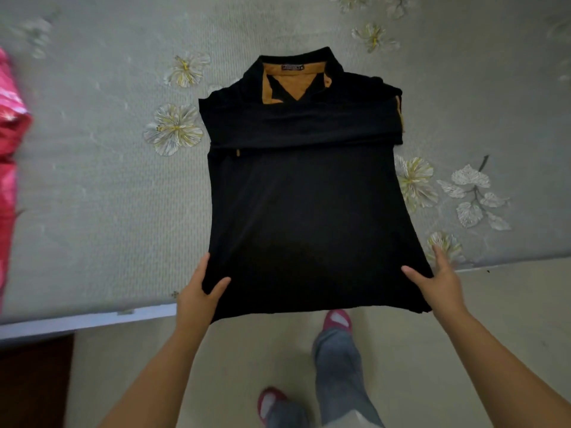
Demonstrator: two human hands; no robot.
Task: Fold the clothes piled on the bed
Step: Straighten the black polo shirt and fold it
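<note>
While its collar label [292,67] is unreadable, both hands grip the black shirt [302,196].

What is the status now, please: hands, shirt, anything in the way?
Left hand and right hand grip hem corners of black shirt. Sleeves folded across chest. Pink cloth far left, not in the way.

Both bare arms stretched forward, left hand [200,288] and right hand [438,279] each pinching a bottom corner of the shirt [302,211], thumbs on top, fingers beneath.
</note>
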